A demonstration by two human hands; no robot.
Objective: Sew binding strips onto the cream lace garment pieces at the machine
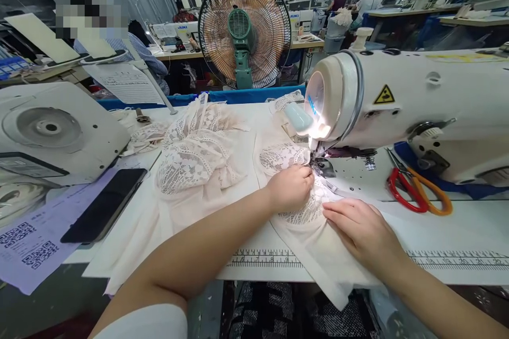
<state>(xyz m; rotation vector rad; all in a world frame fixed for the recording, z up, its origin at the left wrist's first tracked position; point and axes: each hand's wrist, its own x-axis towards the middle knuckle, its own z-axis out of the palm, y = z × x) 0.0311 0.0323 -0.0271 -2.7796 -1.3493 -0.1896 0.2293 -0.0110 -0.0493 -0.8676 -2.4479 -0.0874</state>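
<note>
My left hand (290, 188) is pinching the lace piece (304, 215) with curled fingers just beside the presser foot (319, 165), while my right hand (360, 230) is pressing flat and open on the same cloth, nearer to me. The sewing machine (429, 95) is showing blue JUKI lettering and a yellow warning triangle (384, 95); the printed ruler (262, 260) is reading 7, 8, 9.

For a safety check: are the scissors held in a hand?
No, the scissors lie on the table, apart from the left hand and right hand.
</note>
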